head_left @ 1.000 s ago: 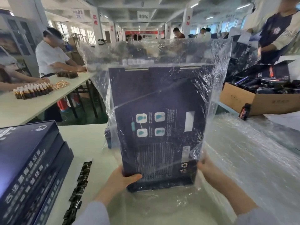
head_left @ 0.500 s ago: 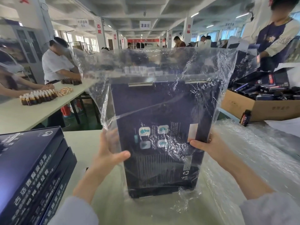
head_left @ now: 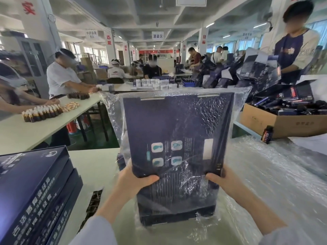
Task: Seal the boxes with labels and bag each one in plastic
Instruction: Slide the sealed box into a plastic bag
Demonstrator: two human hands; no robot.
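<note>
Fingers (head_left: 150, 178) are curled in on both sides. Each thumb is hooked over the printed front and the rest are tucked behind where I can't see them. So the left hand (head_left: 134, 181) and right hand (head_left: 224, 181) are both gripping the box (head_left: 178, 131) by its lower side edges, apparently through the film.

The box stands upright just right of the stack of boxes (head_left: 35, 191), with its bottom edge down at table level. I can't tell if it's actually resting or slightly lifted. The plastic bag (head_left: 113, 110) is already over it, with loose film sticking out past the top and sides.

My guess on handling: rigid card, flat and wide, probably with some weight if it's full of bottles. It won't flex, but the film over it looks slick and will want to slide against the card. Holding it low on both side edges seems right, since pinching only loose plastic would let the box slip inside the bag.

Between the stack and the box there's a dark label strip (head_left: 93, 204) lying on the table. Further right of the stack, past the box, is a spread of plastic sheeting (head_left: 265, 174), and beyond that a cardboard carton (head_left: 283, 124).
</note>
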